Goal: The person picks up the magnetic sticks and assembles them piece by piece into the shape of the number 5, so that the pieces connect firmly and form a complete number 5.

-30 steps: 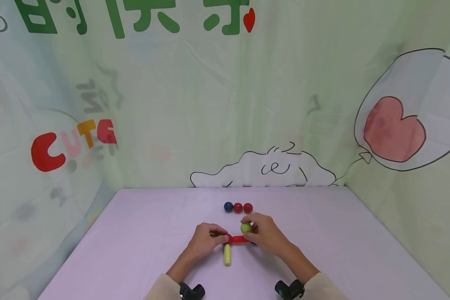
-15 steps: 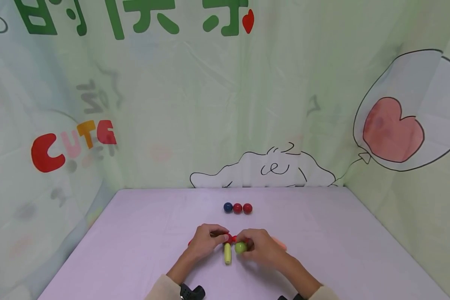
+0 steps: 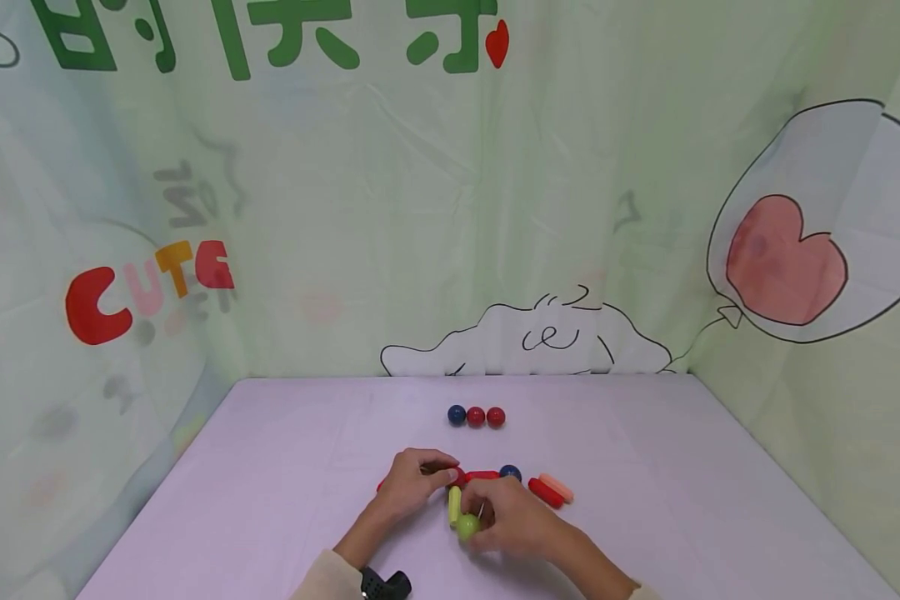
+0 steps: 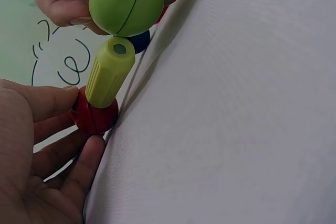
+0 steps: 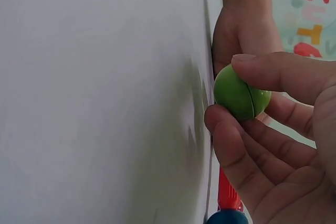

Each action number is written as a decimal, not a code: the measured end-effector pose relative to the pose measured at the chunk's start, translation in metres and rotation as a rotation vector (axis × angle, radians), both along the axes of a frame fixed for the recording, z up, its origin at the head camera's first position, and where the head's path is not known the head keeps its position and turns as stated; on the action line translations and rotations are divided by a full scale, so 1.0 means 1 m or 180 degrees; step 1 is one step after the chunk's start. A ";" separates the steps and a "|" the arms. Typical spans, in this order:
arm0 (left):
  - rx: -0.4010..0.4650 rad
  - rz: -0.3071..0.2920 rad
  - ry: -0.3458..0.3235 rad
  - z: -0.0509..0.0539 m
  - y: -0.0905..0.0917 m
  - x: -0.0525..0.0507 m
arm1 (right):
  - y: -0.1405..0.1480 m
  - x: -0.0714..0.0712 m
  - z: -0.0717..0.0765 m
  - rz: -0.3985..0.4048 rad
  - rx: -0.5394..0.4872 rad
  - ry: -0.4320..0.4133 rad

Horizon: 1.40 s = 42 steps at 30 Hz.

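Note:
With its thumb and fingers my left hand [image 3: 412, 483] holds a red ball [image 4: 95, 115]. A yellow-green rod [image 4: 109, 72] sticks out of that ball, its free end showing a hole. My right hand [image 3: 519, 518] pinches a green ball [image 5: 239, 94] between thumb and fingers. In the left wrist view the green ball lies right at the rod's free end; whether they are joined I cannot tell. A red rod [image 3: 483, 475] runs from the red ball to a blue ball [image 3: 510, 473] on the right.
Behind the hands, a dark blue ball [image 3: 457, 415] and two red balls [image 3: 486, 417] stand in a row on the pale purple tabletop [image 3: 307, 433]. A loose red rod [image 3: 544, 492] and an orange-pink rod [image 3: 557, 487] lie at right. A red bit [image 3: 379, 485] peeks out beside the left hand.
My right hand has brought the green ball from behind the red rod toward me, to the near end of the yellow-green rod. The blue ball and loose rods have come into view. The left hand stays put.

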State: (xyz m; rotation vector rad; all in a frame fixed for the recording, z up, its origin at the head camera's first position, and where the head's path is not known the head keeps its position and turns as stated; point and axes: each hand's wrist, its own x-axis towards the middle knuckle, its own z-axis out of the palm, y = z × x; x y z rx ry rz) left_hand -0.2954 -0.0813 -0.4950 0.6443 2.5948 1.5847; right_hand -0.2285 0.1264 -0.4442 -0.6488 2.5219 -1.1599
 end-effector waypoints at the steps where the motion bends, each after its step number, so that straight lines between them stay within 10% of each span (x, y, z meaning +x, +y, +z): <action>1: 0.0000 -0.0004 -0.0005 0.000 0.000 0.000 | -0.001 0.001 -0.001 0.0017 -0.0009 -0.0004; 42: -0.0037 -0.0055 -0.0043 -0.001 -0.002 0.000 | -0.009 0.010 -0.006 0.0083 -0.0099 0.0213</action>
